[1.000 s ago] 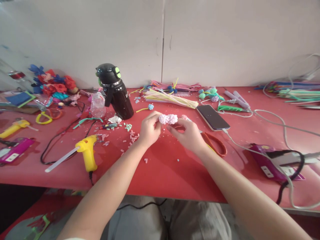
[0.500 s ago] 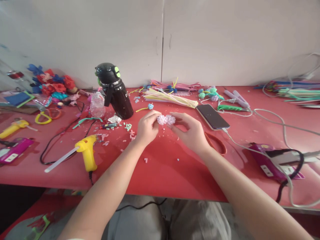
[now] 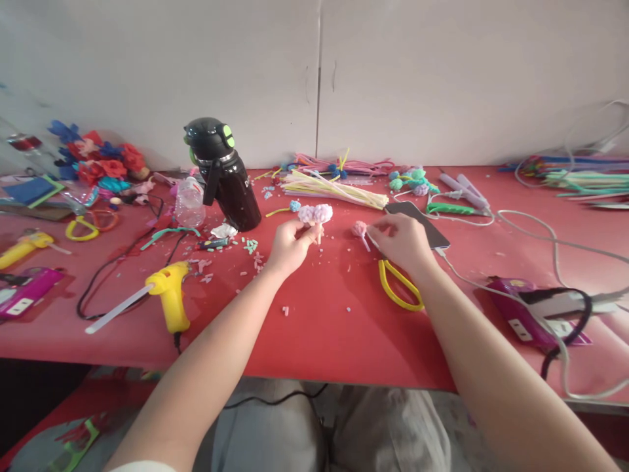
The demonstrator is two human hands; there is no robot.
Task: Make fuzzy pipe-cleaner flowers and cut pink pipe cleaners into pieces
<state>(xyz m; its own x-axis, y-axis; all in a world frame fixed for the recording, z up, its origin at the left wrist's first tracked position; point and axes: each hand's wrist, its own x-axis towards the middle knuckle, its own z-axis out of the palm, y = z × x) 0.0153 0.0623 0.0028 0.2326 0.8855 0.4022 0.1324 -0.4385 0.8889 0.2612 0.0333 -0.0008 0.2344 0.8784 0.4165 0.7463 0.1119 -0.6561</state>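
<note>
Your left hand [image 3: 289,244] holds a fluffy pale pink and lilac pompom flower [image 3: 315,214] by its short stem, pinched between thumb and fingertips, with the puffy head raised above the red worktop [image 3: 324,328] and the stem pointing down. Just to its right, with a small gap between, your right hand [image 3: 405,241] rests low on the worktop, its fingers curled loosely and reaching toward a small pink pompom bud [image 3: 359,229] that lies there on its thin stalk; whether the fingertips actually touch it cannot be told. Right under your right hand sit the yellow-handled scissors [image 3: 398,287], the handle loops pointing back toward you. Behind that hand lies a dark phone [image 3: 422,223], partly hidden by your knuckles, with a white cable [image 3: 531,236] running off to the right. Beyond both hands, toward the wall, a bundle of pale yellow pipe cleaners [image 3: 334,189] lies across the worktop. To the left of your left hand stands a black flask [image 3: 223,176] with a green button, and nearer to you on that side lies a yellow glue gun [image 3: 167,295]. Small pink and green trimmings [image 3: 253,252] are scattered between the flask and your left hand.
</note>
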